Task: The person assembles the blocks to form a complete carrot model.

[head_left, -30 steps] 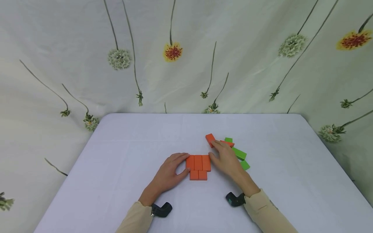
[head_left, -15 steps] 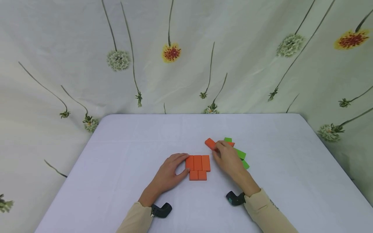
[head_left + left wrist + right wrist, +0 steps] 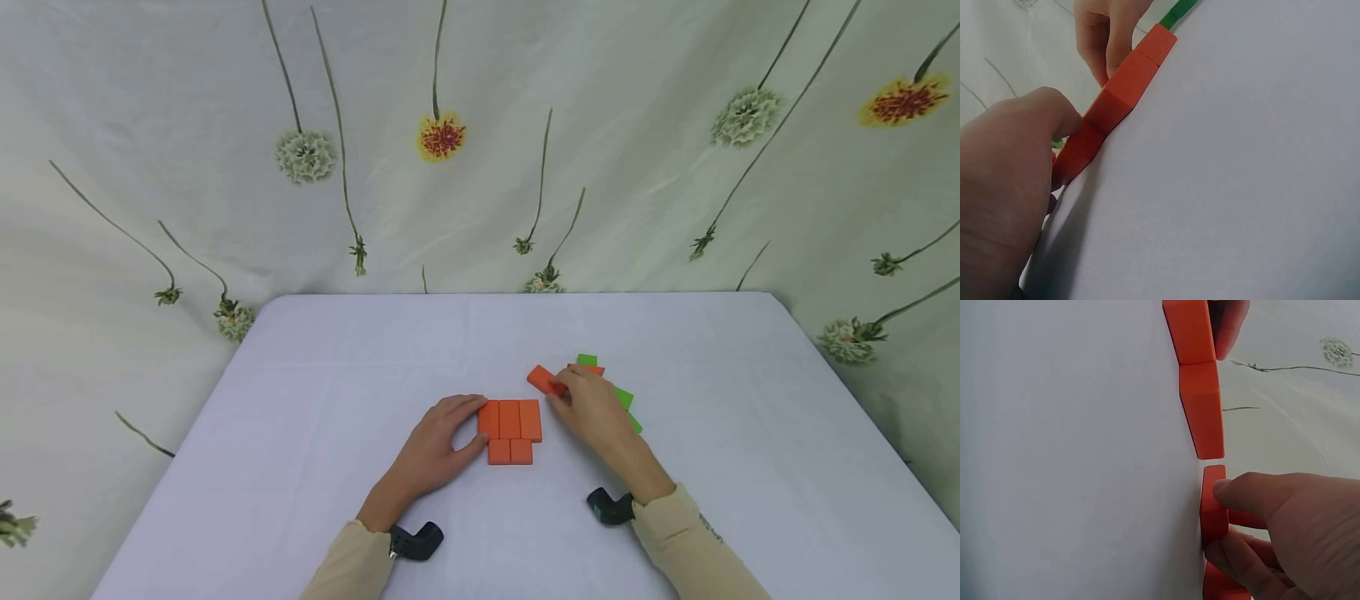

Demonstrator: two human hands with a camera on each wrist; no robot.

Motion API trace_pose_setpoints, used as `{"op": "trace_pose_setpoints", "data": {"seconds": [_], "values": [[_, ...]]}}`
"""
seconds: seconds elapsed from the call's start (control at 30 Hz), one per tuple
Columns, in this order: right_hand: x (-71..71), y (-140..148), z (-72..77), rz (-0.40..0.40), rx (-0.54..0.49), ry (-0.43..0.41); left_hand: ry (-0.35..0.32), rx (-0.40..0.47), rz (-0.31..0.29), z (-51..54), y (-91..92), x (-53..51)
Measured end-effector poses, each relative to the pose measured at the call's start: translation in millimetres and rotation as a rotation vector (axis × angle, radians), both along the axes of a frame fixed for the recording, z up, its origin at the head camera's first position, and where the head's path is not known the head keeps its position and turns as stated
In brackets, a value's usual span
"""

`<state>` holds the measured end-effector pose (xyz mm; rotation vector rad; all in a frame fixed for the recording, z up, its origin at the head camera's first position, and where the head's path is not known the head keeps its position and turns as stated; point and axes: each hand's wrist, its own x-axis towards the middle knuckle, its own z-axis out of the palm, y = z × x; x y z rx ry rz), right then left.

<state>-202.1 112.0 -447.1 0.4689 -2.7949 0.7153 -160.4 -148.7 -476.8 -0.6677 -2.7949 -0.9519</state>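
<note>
Several flat orange blocks (image 3: 510, 419) lie side by side on the white table, three longer ones above two shorter ones. My left hand (image 3: 430, 452) holds the leftmost long block (image 3: 488, 417), thumb at its lower corner and fingers at the upper one. To the right of this group, my right hand (image 3: 596, 410) pinches a separate orange block (image 3: 542, 378) between thumb and fingers. In the right wrist view that block (image 3: 1212, 509) stands a small gap apart from the group's nearest block (image 3: 1204, 412). The fingers partly cover it in the head view.
Beyond the right hand lie another orange block (image 3: 598, 370) and several green blocks (image 3: 624, 398), partly hidden by that hand. A white cloth covers the table (image 3: 360, 350). A flower-printed curtain (image 3: 630, 150) hangs behind it. A black wrist device (image 3: 417, 542) sits at the left cuff.
My right hand has taken hold of the loose orange block, turned it and drawn it a little nearer. My left hand and the grouped blocks have stayed put.
</note>
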Motion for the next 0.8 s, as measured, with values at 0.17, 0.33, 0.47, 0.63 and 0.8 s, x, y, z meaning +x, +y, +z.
{"op": "trace_pose_setpoints", "data": {"seconds": [0.17, 0.33, 0.47, 0.63, 0.8], "values": [[-0.9, 1, 1.0, -0.002, 0.016, -0.026, -0.009, -0.002, 0.005, 0.6, -0.1, 0.0], [-0.4, 2, 0.9, 0.001, 0.003, 0.005, -0.021, -0.006, 0.013, 0.2, -0.1, 0.2], [-0.5, 3, 1.2, 0.01, -0.028, 0.028, -0.018, -0.015, 0.014, -0.5, -0.3, -0.5], [-0.7, 4, 4.2, 0.031, -0.063, 0.022, -0.012, -0.008, 0.004, -0.7, -0.9, -1.0], [1.3, 5, 11.9, 0.052, -0.095, -0.017, -0.01, -0.011, 0.003, -1.1, -1.1, -0.9]]}}
